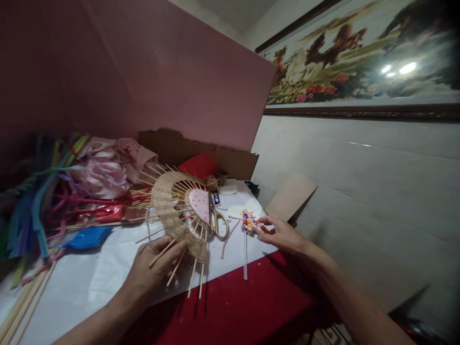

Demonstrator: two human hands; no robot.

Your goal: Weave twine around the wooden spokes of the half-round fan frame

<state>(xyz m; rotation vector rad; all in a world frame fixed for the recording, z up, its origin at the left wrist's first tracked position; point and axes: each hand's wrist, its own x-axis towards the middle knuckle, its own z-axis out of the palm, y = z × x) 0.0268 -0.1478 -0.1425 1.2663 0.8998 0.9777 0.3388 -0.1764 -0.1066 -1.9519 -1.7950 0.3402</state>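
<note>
My left hand (pixel 160 258) is closed on the lower left rim of a half-moon piece of woven twine (pixel 163 206) with thin sticks poking outward. At its centre sits a pink half-round patch (pixel 199 203) with red dots. Toward the right, my right hand (pixel 282 232) has its thumb and fingers at the handle end of a flower-patterned glue gun (pixel 249 223). A pale glue stick (pixel 245 261) juts from the gun toward me. Scissors (pixel 220 225) with gold handles lie just behind the woven piece, partly covered by it.
Coloured pipe cleaners (pixel 36 201), pink cloth (pixel 104 167) and a blue packet (pixel 89 237) lie at left. Loose sticks (pixel 30 297) rest near the front left. Twine (pixel 212 183), white ovals (pixel 239 211) and cardboard (pixel 233 163) are behind. A tiled wall (pixel 359 191) bounds the right.
</note>
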